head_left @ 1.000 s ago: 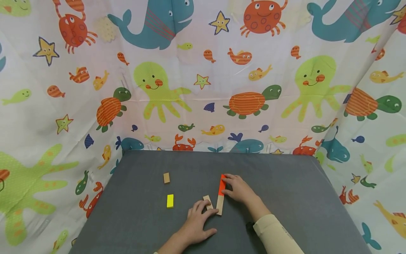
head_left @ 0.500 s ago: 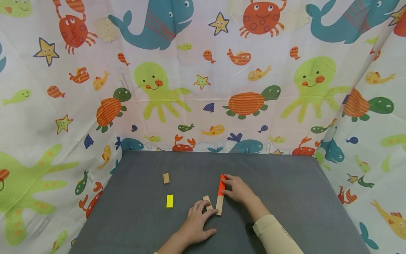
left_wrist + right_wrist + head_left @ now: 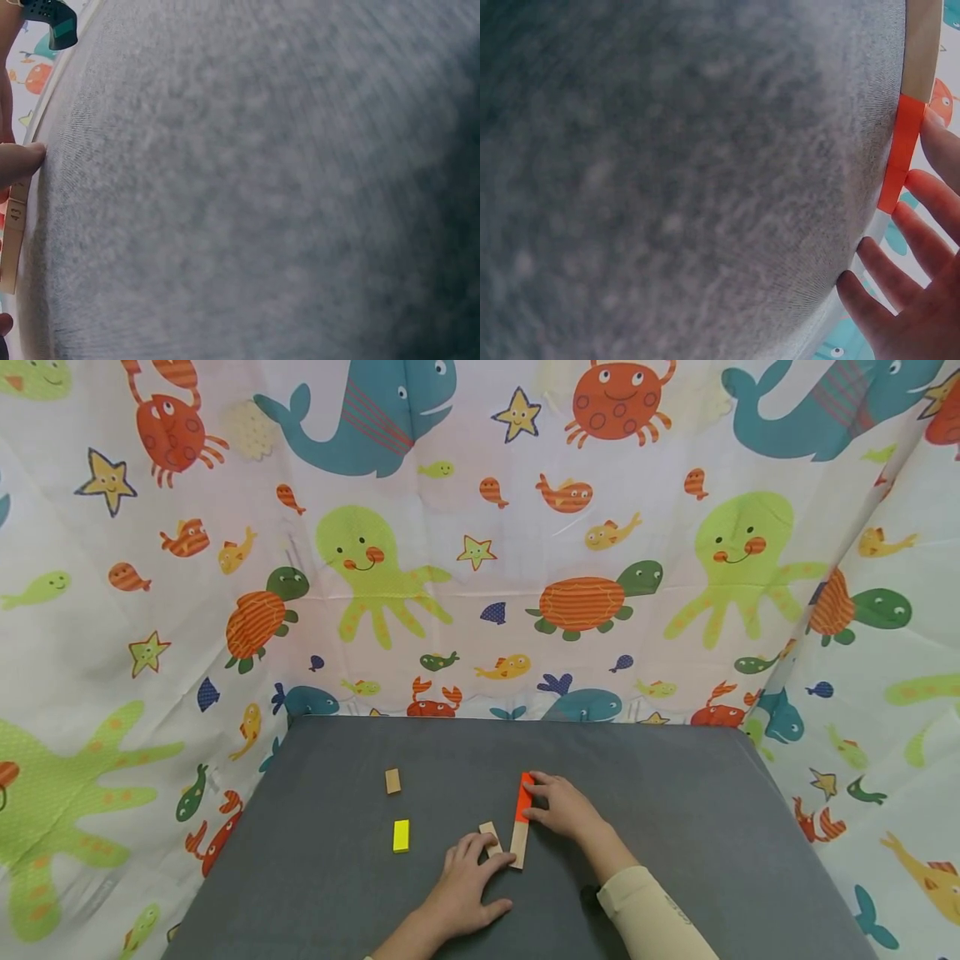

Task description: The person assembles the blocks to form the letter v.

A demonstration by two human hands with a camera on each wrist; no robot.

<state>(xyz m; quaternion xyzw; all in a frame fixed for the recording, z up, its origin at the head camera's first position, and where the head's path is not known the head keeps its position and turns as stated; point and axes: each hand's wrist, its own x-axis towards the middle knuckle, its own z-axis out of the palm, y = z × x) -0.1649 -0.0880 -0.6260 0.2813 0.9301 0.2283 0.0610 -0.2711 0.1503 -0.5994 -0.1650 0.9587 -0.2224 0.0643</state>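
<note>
My right hand (image 3: pixel 566 806) has its thumb and index finger spread along an orange block (image 3: pixel 522 806), touching its right side. The other fingers are nearly straight in the right wrist view. A plain wooden block (image 3: pixel 519 845) lines up with the orange block's near end. My left hand (image 3: pixel 465 885) reaches over a shorter-looking wooden block (image 3: pixel 487 829), partly covered by its fingers. Its index finger extends to the near end of the lined-up wooden block, while its thumb stands apart. Only a wooden block (image 3: pixel 10 259) edge and fingertips show at the left wrist view's edge.
A yellow block (image 3: pixel 401 836) and a small wooden block (image 3: pixel 393 781) lie apart on the left of the grey table (image 3: pixel 645 777). A curtain (image 3: pixel 420 677) printed with sea animals hangs behind and beside the table.
Both hands and all the blocks keep their places. Only the view shifts very slightly.
</note>
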